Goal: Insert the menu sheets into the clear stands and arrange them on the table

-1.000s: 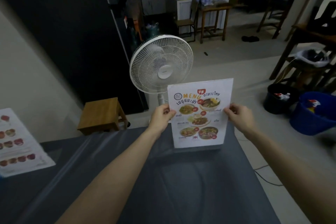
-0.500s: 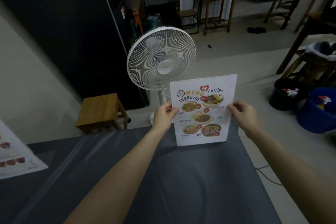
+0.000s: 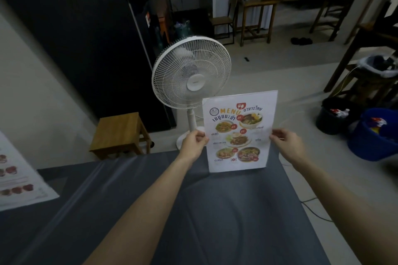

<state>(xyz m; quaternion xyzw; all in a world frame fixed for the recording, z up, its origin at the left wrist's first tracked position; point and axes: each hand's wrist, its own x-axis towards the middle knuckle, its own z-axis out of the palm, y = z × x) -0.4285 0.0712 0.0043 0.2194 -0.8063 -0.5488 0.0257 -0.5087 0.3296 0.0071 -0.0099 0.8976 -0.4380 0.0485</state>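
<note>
Menu sheet [image 3: 239, 131] stands upright right of frame centre, long axis vertical, printed face toward the camera, bottom edge at the grey table's [image 3: 193, 211] far end. Left hand [image 3: 193, 142] pinches its left edge, right hand [image 3: 287, 143] its right edge.

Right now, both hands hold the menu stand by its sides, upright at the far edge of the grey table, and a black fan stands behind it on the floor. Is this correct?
Not quite: the fan is white, not black, as the head view shows. The rest holds: the left hand and right hand hold the menu stand by its sides, upright at the far edge of the grey table.
</note>
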